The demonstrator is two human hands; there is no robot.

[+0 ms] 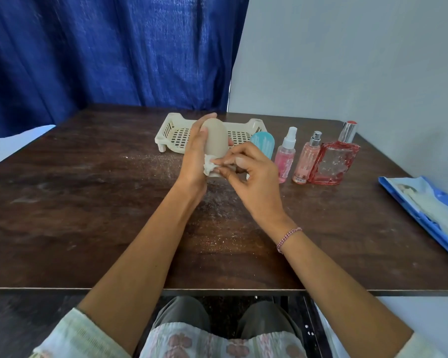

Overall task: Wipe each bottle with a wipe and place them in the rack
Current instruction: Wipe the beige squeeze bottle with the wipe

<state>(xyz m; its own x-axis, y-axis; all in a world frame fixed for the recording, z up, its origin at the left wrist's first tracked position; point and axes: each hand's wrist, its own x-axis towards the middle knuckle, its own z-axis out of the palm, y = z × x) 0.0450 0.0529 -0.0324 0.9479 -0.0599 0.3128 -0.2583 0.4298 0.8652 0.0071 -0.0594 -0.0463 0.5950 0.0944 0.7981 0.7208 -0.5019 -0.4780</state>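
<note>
Wiping is under way: the left hand (195,148) is wrapped round the beige bottle (216,135), holding it upright in front of the rack (166,131), while the right hand (252,177) pinches the white wipe (209,165) against its lower side. The teal bottle (263,144) and 3 pink bottles (305,158) wait alongside. Next, probably: finish the base, then reach back and set it in the rack.

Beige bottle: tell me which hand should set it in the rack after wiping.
Left, probably. The left hand grips the beige bottle just in front of the cream rack, while the right hand is busy pinching the white wipe against its lower part.
</note>
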